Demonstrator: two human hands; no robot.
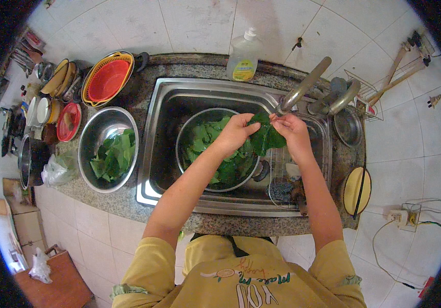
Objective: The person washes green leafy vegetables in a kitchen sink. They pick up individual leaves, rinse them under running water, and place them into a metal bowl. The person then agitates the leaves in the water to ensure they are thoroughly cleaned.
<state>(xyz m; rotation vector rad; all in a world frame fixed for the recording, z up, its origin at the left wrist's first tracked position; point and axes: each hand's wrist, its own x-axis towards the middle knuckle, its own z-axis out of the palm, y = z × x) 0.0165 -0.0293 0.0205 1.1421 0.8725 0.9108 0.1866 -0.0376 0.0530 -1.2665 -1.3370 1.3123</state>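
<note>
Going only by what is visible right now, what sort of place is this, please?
Most likely a kitchen, perhaps in a home: a metal sink with a curved faucet is set into a speckled counter, and a metal bowl of green leaves stands beside it.

The left forearm point(179, 192) crosses the pot point(225, 190), hiding its lower-left rim and some leaves inside. The left grip point(238, 132) covers 1 side of the held leaf point(269, 138), masking its outline. A brown thing point(297, 192) by the right forearm point(318, 190) is unclear. The shirt point(200, 292) runs off the lower edge; the far-left utensils point(21, 57) are too small to tell apart.
</note>
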